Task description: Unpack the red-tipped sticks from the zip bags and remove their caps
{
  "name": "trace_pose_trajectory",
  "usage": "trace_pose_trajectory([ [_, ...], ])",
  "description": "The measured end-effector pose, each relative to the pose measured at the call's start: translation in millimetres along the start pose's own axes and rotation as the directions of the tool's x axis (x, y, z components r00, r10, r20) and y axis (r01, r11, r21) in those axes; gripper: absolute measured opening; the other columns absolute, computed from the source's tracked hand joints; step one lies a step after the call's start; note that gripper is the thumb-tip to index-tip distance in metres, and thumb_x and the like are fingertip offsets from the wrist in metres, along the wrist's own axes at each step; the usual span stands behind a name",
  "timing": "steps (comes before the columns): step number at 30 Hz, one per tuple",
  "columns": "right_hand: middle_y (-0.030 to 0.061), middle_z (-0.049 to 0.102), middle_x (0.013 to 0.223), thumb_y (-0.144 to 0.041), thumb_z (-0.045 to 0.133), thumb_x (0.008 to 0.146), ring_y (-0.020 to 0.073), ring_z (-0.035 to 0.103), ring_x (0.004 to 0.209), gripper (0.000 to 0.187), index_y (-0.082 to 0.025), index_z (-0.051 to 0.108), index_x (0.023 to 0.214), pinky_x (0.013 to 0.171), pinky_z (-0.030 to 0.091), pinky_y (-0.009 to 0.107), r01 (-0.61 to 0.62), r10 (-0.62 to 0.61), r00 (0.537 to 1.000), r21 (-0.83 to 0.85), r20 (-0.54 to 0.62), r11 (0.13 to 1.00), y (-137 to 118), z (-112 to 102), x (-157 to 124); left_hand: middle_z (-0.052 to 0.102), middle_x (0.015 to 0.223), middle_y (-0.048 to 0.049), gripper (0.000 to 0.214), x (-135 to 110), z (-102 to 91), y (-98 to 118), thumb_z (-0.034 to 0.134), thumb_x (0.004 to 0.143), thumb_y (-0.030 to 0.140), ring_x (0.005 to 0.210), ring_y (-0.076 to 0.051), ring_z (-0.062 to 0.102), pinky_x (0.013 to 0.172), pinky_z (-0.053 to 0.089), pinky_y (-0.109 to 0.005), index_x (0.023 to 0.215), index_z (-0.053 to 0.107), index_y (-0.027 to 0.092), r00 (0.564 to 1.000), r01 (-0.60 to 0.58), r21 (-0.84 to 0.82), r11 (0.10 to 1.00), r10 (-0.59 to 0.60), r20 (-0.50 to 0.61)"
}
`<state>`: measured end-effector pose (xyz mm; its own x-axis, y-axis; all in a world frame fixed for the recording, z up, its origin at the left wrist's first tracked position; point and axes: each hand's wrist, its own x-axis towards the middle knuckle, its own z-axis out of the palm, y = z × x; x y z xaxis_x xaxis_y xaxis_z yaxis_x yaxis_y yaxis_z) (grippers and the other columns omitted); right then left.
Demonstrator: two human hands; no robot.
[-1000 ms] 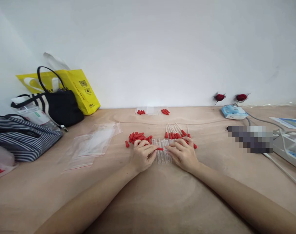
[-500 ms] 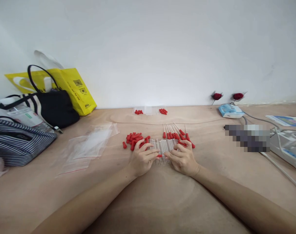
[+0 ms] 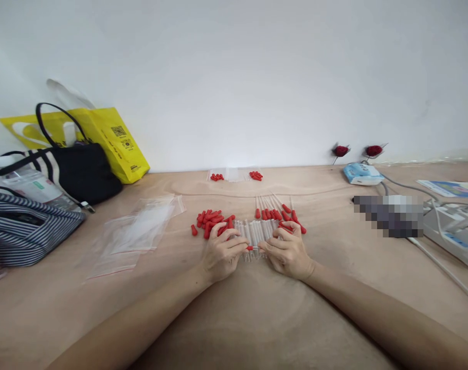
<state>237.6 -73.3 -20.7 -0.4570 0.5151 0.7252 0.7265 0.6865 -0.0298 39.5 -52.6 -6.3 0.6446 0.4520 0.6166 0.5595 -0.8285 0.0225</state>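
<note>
My left hand (image 3: 224, 253) is closed in a pinch on a red rubber dropper bulb (image 3: 250, 248), whose end shows past the fingertips. Facing it, my right hand (image 3: 290, 252) pinches a thin glass dropper tube (image 3: 256, 248) that meets the bulb's end. How deep the tube sits in the bulb is too small to tell. Under and behind both hands lies a row of clear glass tubes (image 3: 257, 231). A pile of loose red bulbs (image 3: 209, 220) is beyond my left hand. Several droppers with red bulbs fitted (image 3: 274, 214) lie beyond my right hand.
Flat clear zip bags (image 3: 137, 236) lie to the left. Behind them stand a striped pouch (image 3: 33, 226), a black bag (image 3: 87, 172) and a yellow bag (image 3: 128, 149). Bagged droppers (image 3: 232, 174) rest by the wall. On the right are a tissue pack (image 3: 363, 174) and cables (image 3: 446, 259).
The view has shifted slightly. Both hands keep their pinch, with the bulb and the glass tube still end to end between them.
</note>
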Motion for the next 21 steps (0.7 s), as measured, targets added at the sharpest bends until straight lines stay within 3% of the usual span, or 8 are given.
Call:
trace_pose_trajectory([
  [6, -0.0034, 0.057, 0.056, -0.022, 0.047, 0.079, 0.012, 0.048, 0.066, 0.017, -0.025, 0.063, 0.083, 0.085, 0.024, 0.039, -0.017, 0.017, 1.0, 0.003, -0.003, 1.0, 7, -4, -7, 0.069, 0.083, 0.0033, 0.019, -6, -3.9, -7, 0.048, 0.079, 0.014, 0.082, -0.015, 0.057, 0.09, 0.031, -0.04, 0.079, 0.063, 0.026, 0.998, -0.001, -0.013, 1.0, 0.0, -0.06],
  [10, -0.0004, 0.06, 0.063, -0.022, 0.047, 0.08, 0.0121, 0.051, 0.063, 0.016, -0.021, 0.063, 0.084, 0.078, 0.032, 0.035, -0.199, 0.201, 0.978, 0.04, -0.053, 0.979, 23, -9, -15, 0.066, 0.083, -0.0001, 0.013, -14, -8.9, -16, 0.051, 0.079, 0.015, 0.079, -0.015, 0.055, 0.078, 0.041, -0.034, 0.082, 0.062, 0.023, 0.97, 0.126, -0.041, 0.991, -0.132, -0.206],
  [15, 0.0049, 0.058, 0.075, -0.021, 0.036, 0.084, 0.0142, 0.055, 0.067, 0.03, -0.019, 0.056, 0.107, 0.064, 0.042, 0.028, -0.346, 0.354, 0.935, 0.186, -0.009, 0.92, 32, -2, -12, 0.051, 0.084, -0.0044, 0.02, -15, -7.4, -23, 0.046, 0.083, 0.023, 0.072, -0.012, 0.052, 0.063, 0.047, -0.024, 0.097, 0.06, 0.021, 0.94, 0.217, -0.12, 0.969, -0.24, -0.244],
  [18, 0.0058, 0.056, 0.074, -0.018, 0.034, 0.081, 0.0154, 0.055, 0.067, 0.036, -0.017, 0.051, 0.113, 0.061, 0.044, 0.029, -0.38, 0.384, 0.923, 0.175, 0.012, 0.908, 32, 3, -6, 0.048, 0.088, -0.0071, 0.026, -13, -15.0, -38, 0.042, 0.083, 0.024, 0.078, -0.015, 0.052, 0.07, 0.047, -0.028, 0.1, 0.06, 0.018, 0.88, 0.379, -0.05, 0.924, -0.376, -0.289],
  [21, 0.0058, 0.059, 0.075, -0.017, 0.036, 0.079, 0.0161, 0.056, 0.067, 0.032, -0.016, 0.053, 0.107, 0.062, 0.043, 0.029, -0.427, 0.422, 0.904, 0.131, 0.068, 0.895, 32, 3, 1, 0.05, 0.086, -0.0066, 0.028, -16, -31.1, -61, 0.043, 0.079, 0.028, 0.074, -0.016, 0.053, 0.069, 0.047, -0.029, 0.097, 0.061, 0.016, 0.783, 0.577, -0.034, 0.816, -0.564, -0.261],
])
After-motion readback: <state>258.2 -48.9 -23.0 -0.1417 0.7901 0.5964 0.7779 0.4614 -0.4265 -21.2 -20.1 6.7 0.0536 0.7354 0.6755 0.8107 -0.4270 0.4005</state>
